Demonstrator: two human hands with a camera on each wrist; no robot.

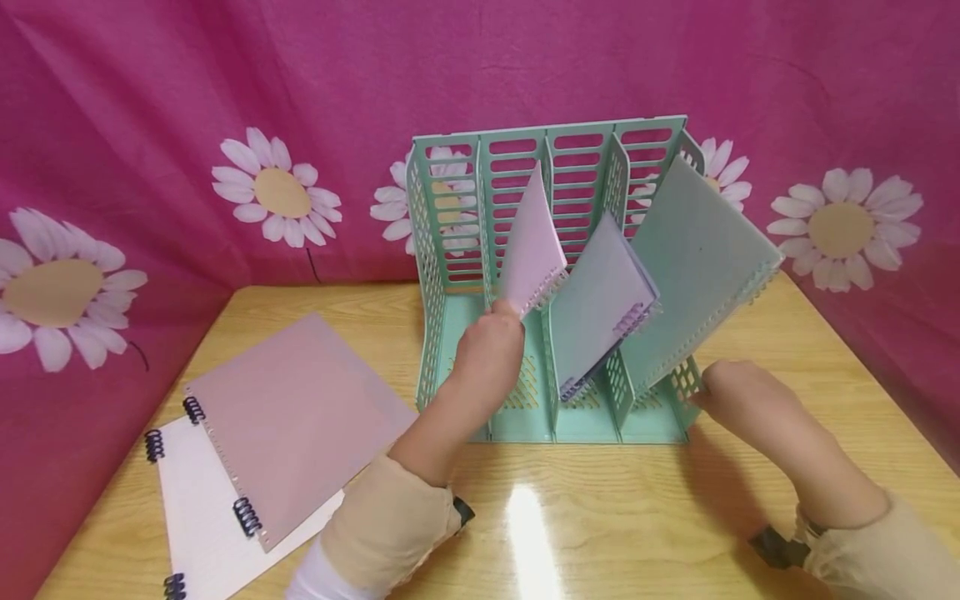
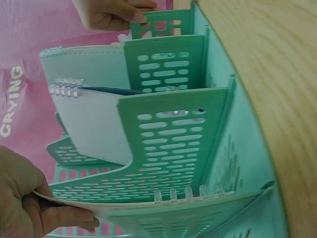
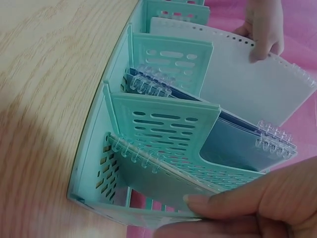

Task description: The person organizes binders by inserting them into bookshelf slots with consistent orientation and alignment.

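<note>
My left hand [image 1: 491,354] grips a pale pink spiral notebook [image 1: 534,237] by its ring-bound edge. That notebook stands tilted in the second slot from the left of a mint-green file rack [image 1: 425,333]. In the left wrist view, thumb and fingers pinch its cover at the lower left. My right hand [image 1: 750,400] holds the front edge of the rack's right outer wall. Lavender notebooks [image 1: 600,300] with clear rings lean in the slot second from the right. A larger pale green notebook [image 1: 697,250] leans in the rightmost slot and juts out above the wall.
A large dusty-pink notebook [image 1: 300,417] with black rings lies on the wooden table [image 1: 637,517] at the left, overlapping a white one [image 1: 198,492]. A magenta cloth [image 1: 480,58] with daisies hangs behind the rack and at both sides.
</note>
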